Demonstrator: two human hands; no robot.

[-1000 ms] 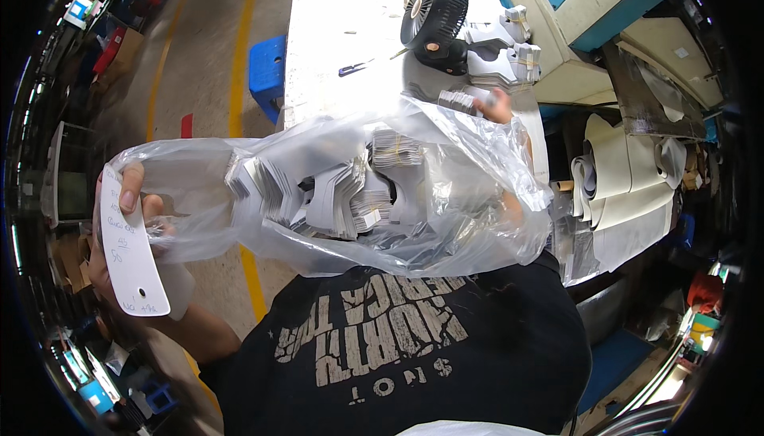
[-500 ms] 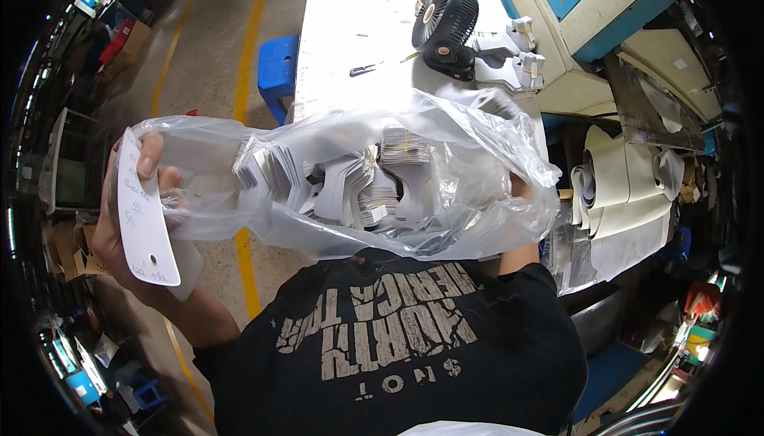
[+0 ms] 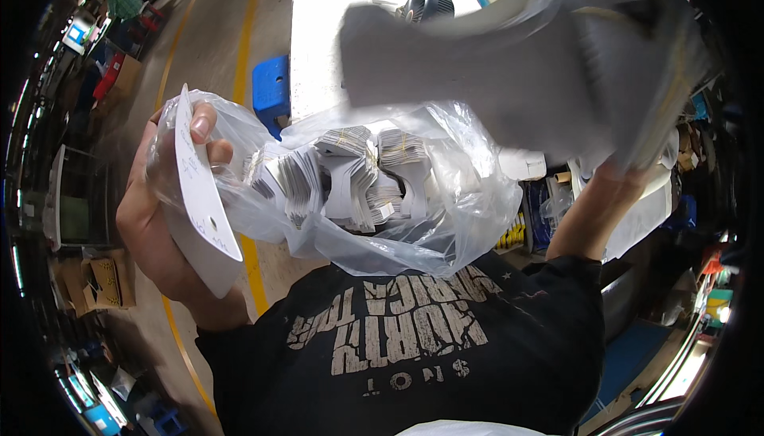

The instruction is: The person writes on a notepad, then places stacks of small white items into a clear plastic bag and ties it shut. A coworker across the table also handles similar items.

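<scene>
My left hand (image 3: 145, 201) is closed on the rim of a clear plastic bag (image 3: 374, 254) and on a white card tag (image 3: 199, 189) with handwriting and a small hole. Inside the bag sit several banded stacks of white cut pieces (image 3: 350, 189), curved in outline. Up at the right, my right hand (image 3: 622, 180) grips another stack of cut pieces (image 3: 477, 78), greyish and smeared by motion, close to the camera. Its fingers are mostly hidden behind that stack, which looks to have a yellowish band round one end. The bag's mouth gapes upward.
Beyond the bag stands a white table (image 3: 326, 14) with a dark fan (image 3: 430, 5), partly covered by the raised stack. A blue stool (image 3: 271, 90) is at the table's left side. Cardboard boxes (image 3: 111, 283) lie at the far left, near yellow floor lines.
My right hand has come away from the bag's right side and now lifts a stack of cut pieces at upper right. The left hand, bag rim and tag have shifted slightly right; the tag has turned.
</scene>
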